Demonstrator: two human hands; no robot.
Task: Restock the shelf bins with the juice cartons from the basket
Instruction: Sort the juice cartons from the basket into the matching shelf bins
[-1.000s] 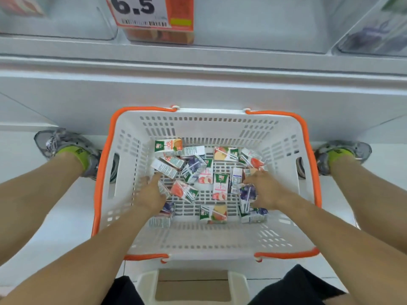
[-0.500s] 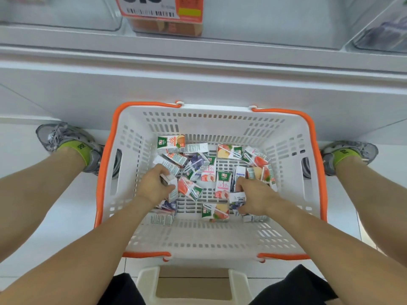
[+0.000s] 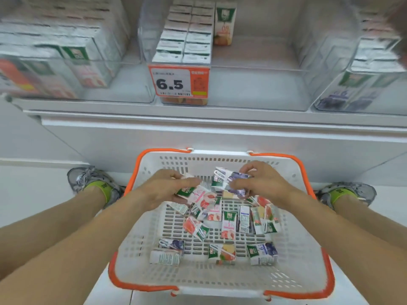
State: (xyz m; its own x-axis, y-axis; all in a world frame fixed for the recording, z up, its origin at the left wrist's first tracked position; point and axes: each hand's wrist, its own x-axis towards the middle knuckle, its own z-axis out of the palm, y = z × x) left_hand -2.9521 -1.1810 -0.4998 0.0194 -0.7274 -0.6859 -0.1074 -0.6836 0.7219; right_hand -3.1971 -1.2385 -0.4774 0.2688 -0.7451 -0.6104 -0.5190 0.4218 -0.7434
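Note:
A white basket with an orange rim (image 3: 308, 256) sits on the floor between my feet, with several small juice cartons (image 3: 229, 225) scattered on its bottom. My left hand (image 3: 160, 188) grips a pink peach carton (image 3: 198, 195) above the basket's far half. My right hand (image 3: 262, 183) grips a purple grape carton (image 3: 231, 180) just to the right of it. Both cartons are lifted clear of the pile. Above, clear shelf bins hold upright cartons: the middle bin (image 3: 253, 69) has two rows at its left and bare room at its right.
A price tag reading 6.5 (image 3: 178, 82) hangs on the middle bin's front. The left bin (image 3: 66, 62) and the right bin (image 3: 363, 84) are packed with cartons. The white shelf edge (image 3: 198, 119) juts out above the basket. My shoes (image 3: 92, 183) flank the basket.
Both hands have risen out of the pile, each with a carton in it. The view has tilted up, so the shelf bins now show.

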